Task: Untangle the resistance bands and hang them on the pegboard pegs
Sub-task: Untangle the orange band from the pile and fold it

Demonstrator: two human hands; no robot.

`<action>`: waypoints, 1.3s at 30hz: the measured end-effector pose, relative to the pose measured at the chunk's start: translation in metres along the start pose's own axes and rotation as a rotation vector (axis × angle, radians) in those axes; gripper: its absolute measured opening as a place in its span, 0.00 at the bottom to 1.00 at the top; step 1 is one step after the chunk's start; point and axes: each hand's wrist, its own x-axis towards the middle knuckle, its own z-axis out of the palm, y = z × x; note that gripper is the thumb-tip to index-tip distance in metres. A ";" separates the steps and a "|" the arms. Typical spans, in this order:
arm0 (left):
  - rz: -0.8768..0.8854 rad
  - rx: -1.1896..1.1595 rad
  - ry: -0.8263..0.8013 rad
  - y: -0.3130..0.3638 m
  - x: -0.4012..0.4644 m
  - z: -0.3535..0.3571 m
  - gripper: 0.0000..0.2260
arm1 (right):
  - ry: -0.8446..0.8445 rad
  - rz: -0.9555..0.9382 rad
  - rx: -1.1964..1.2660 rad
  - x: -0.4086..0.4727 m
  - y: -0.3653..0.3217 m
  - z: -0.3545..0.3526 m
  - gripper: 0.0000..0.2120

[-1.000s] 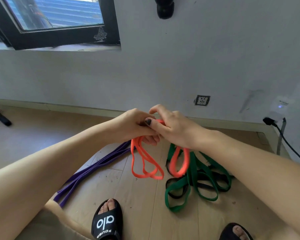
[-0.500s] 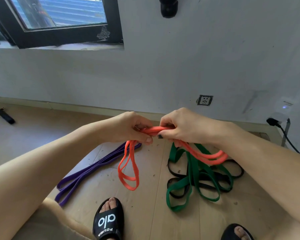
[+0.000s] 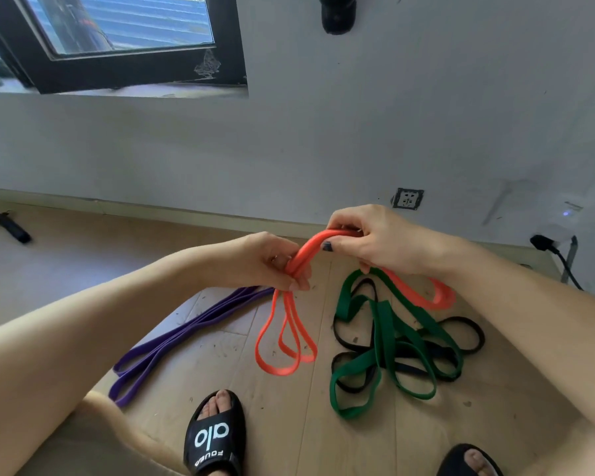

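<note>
Both my hands hold an orange resistance band [image 3: 308, 250] above the floor. My left hand [image 3: 272, 261] grips it with curled fingers, and several loops hang down below that hand. My right hand [image 3: 375, 238] pinches the same band higher up, with more orange loops trailing under my right wrist. On the wooden floor below, a green band [image 3: 380, 324] lies tangled with a black band [image 3: 468, 329]. A purple band [image 3: 172, 341] lies stretched out by itself to the left. No pegboard is in view.
A white wall with a socket [image 3: 407, 198] stands close ahead. A black peg-like fitting [image 3: 337, 13] sticks out high on it. A plug and cable [image 3: 557, 255] are at the right. A black-framed window [image 3: 117, 39] is at upper left. My two sandalled feet [image 3: 215, 438] stand near the bands.
My hands have pulled further apart, the right one rising, so the orange band now arches between them. The loops below my left hand hang lower and wider.
</note>
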 end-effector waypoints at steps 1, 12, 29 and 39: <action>0.009 -0.052 -0.005 -0.001 0.000 0.001 0.08 | 0.005 -0.004 0.005 0.000 0.000 -0.001 0.06; -0.029 -0.411 -0.001 0.006 -0.006 0.005 0.09 | 0.040 -0.024 0.100 -0.003 0.001 -0.021 0.07; 0.065 -0.323 0.160 0.013 0.001 0.004 0.07 | 0.205 -0.002 0.149 -0.006 0.011 -0.025 0.08; 0.199 -0.458 0.288 0.030 0.002 0.001 0.06 | 0.187 0.073 0.586 -0.002 -0.006 -0.016 0.09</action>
